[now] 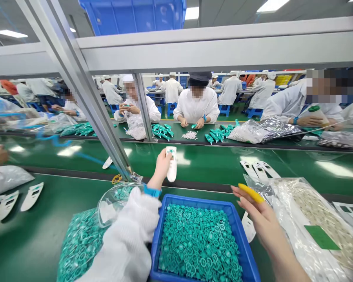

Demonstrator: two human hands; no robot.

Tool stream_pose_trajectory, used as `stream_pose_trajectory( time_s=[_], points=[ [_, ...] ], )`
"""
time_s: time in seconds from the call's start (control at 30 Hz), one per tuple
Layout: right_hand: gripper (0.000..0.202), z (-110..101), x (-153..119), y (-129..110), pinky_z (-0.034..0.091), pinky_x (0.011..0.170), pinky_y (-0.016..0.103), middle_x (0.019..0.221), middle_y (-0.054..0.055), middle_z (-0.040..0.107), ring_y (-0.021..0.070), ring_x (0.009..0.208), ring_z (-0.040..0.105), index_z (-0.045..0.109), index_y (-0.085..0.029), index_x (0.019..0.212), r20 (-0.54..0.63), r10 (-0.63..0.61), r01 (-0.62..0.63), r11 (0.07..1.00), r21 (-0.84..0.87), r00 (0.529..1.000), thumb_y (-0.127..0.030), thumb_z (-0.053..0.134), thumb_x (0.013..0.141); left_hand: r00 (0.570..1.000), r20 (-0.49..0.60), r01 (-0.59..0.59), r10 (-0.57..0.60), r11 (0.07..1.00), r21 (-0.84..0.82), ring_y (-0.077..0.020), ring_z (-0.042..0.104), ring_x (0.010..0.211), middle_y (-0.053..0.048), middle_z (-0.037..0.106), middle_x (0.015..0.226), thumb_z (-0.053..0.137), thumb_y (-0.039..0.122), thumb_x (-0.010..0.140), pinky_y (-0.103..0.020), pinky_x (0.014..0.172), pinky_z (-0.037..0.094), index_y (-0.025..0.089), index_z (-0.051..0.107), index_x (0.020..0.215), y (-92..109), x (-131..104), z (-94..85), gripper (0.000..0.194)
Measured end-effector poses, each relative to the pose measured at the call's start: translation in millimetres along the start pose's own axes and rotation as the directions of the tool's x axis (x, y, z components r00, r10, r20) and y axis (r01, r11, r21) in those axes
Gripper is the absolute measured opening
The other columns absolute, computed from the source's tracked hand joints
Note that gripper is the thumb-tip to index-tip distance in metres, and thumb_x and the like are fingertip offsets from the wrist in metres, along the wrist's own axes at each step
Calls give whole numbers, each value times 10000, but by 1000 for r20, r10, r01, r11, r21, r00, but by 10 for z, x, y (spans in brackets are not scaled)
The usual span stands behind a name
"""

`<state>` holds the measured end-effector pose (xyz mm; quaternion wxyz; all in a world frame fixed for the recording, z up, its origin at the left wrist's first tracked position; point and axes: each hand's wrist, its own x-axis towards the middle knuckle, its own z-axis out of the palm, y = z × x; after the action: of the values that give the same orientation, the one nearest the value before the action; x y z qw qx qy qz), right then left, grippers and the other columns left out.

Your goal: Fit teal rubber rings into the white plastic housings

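Observation:
My left hand [162, 164] is closed on a white plastic housing [172, 172], long and rounded, with a small window and a teal part near its top. It holds the housing up over the near edge of the green conveyor belt [141, 164]. To the right, my right hand [257, 207] hangs with its fingers apart and nothing in them; a yellow finger cot [251, 192] covers one finger. Between my arms sits a blue tray [157, 239] full of small teal rings and caps [200, 243]. Another white housing [248, 228] lies partly hidden behind my right hand.
A bag of teal parts [80, 239] lies left of the tray. Clear bags of pale parts [317, 211] fill the right side. Several white housings [261, 170] rest on the belt. A metal post [91, 105] rises at left. Across the belt, co-workers [197, 103] sit.

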<state>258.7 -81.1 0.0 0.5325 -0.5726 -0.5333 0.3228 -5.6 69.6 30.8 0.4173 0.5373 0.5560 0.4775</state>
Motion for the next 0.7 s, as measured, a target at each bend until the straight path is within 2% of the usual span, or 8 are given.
stream_pose_trajectory(
  time_s=[0.07, 0.13, 0.17, 0.3, 0.43, 0.57, 0.63, 0.7],
  points=[
    [433, -258, -104, 330, 430, 922, 515, 1163, 127, 620, 307, 1075, 573, 564, -224, 1138, -129, -26, -18, 945, -328, 991, -457, 534, 774, 996, -85, 45, -37, 995, 87, -172, 598, 895, -89, 575, 1097, 448, 294, 903, -349, 750, 515, 137, 504, 1150, -69, 382, 43, 299],
    [367, -424, -220, 632, 405, 922, 557, 1151, 157, 607, 361, 1068, 554, 645, -202, 935, -135, -142, 26, 776, -630, 981, -485, 538, 728, 986, -143, 114, -88, 977, 181, -190, 574, 955, -88, 560, 1124, 517, 310, 872, -386, 802, 498, 144, 534, 1125, -166, 633, 102, 304],
    [357, -467, -281, 748, 407, 923, 549, 1151, 177, 599, 366, 1072, 549, 657, -189, 876, -118, -171, 37, 700, -713, 978, -482, 504, 741, 979, -169, 154, -117, 962, 226, -197, 568, 975, -87, 556, 1134, 530, 309, 864, -396, 817, 491, 148, 537, 1127, -224, 700, 129, 308],
    [399, -422, -472, 927, 417, 941, 472, 1177, 199, 581, 325, 1106, 539, 670, -124, 916, -30, -100, 23, 494, -869, 995, -435, 450, 796, 935, -281, 317, -217, 868, 382, -218, 548, 1024, -96, 530, 1182, 532, 302, 863, -429, 849, 474, 148, 516, 1163, -487, 726, 121, 338],
    [436, -289, -476, 876, 393, 930, 508, 1248, 166, 548, 358, 1184, 451, 665, -125, 995, -108, -15, -91, 439, -894, 994, -463, 515, 764, 905, -362, 384, -223, 794, 471, -241, 510, 1086, -103, 491, 1242, 533, 304, 860, -468, 896, 438, 155, 498, 1193, -603, 745, -41, 366],
    [342, -248, -400, 819, 349, 945, 523, 1240, 156, 553, 388, 1186, 416, 682, -111, 928, -142, 5, -129, 446, -886, 990, -321, 548, 694, 933, -332, 295, -142, 830, 474, -265, 461, 1150, -106, 454, 1290, 539, 318, 853, -508, 944, 384, 161, 484, 1213, -397, 777, -68, 397],
    [307, -251, -363, 809, 332, 961, 504, 1211, 171, 560, 380, 1154, 435, 685, -94, 873, -139, -9, -118, 470, -875, 990, -273, 537, 671, 965, -253, 174, -63, 878, 446, -270, 427, 1190, -115, 440, 1308, 535, 314, 851, -500, 973, 356, 154, 492, 1206, -222, 698, 4, 392],
    [272, -270, -338, 815, 330, 962, 491, 1178, 195, 561, 376, 1119, 453, 681, -84, 795, -139, -31, -104, 504, -857, 990, -271, 530, 668, 990, -134, 18, 37, 921, 388, -253, 399, 1227, -116, 439, 1319, 512, 303, 855, -445, 1004, 338, 159, 502, 1198, -51, 501, 95, 372]
  ],
)
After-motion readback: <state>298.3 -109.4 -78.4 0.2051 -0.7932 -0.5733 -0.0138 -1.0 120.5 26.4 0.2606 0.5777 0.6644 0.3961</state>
